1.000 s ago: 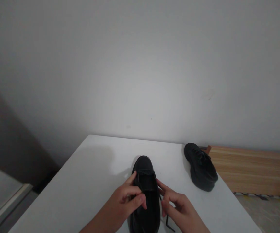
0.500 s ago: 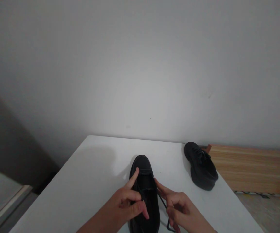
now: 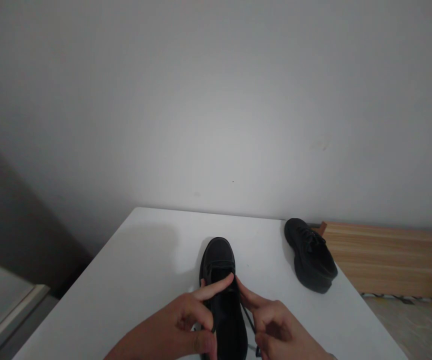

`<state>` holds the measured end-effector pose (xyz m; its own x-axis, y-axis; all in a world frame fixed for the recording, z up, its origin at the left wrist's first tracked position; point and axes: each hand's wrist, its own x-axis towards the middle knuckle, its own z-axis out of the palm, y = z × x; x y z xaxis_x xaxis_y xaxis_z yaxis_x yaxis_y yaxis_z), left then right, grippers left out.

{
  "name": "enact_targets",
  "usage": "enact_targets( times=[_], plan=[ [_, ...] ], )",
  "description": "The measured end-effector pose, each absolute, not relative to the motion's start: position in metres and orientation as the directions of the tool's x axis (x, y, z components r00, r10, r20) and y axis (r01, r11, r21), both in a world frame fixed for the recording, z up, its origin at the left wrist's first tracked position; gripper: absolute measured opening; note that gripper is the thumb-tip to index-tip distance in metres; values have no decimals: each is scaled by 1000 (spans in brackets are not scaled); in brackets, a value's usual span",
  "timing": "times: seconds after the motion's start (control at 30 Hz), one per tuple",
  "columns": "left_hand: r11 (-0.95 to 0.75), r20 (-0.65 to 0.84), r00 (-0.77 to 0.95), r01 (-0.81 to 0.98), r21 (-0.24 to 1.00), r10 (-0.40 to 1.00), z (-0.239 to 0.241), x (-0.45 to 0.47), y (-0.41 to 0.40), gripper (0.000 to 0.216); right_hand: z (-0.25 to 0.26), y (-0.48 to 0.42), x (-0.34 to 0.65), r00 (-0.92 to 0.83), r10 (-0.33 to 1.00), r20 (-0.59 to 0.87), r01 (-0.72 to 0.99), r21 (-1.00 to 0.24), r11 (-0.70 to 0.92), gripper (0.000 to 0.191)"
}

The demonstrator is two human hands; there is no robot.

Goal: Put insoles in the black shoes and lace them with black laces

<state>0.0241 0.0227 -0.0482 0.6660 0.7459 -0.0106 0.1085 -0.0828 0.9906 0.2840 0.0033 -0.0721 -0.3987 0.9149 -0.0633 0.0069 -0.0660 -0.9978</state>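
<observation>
A black lace-up shoe (image 3: 220,260) stands toe-away on the white table (image 3: 144,270), right in front of me. My left hand (image 3: 180,325) rests over the shoe's left side, index finger stretched across the tongue, the other fingers curled round a black lace. My right hand (image 3: 276,327) is at the shoe's right side, index finger touching the left fingertip at the eyelets, the remaining fingers curled on the other lace end (image 3: 248,320).
A second black shoe (image 3: 311,255) lies at the table's far right edge. Beyond it runs a wooden board (image 3: 388,260). A plain wall stands behind the table. The floor drops away at the left.
Both index fingers have moved in across the shoe's tongue until the tips meet. My left hand has slid lower and curled tighter on the lace.
</observation>
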Motion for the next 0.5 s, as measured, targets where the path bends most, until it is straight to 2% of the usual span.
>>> enact_targets(
  times=[0.13,0.3,0.4,0.5],
  plan=[
    [-20,-58,690,104,994,722,-42,29,28,30,-76,4,282,-391,915,-98,23,-995,-97,40],
    [-94,-72,662,212,973,746,-33,35,28,23,-78,5,280,-352,933,-76,68,-996,-55,47],
    [-156,-65,542,352,923,838,-29,35,22,21,-68,4,282,-291,953,-86,216,-976,-22,45],
    [-181,18,374,406,896,927,-24,33,17,25,-48,2,286,-213,976,-48,367,-930,34,40]
  ],
)
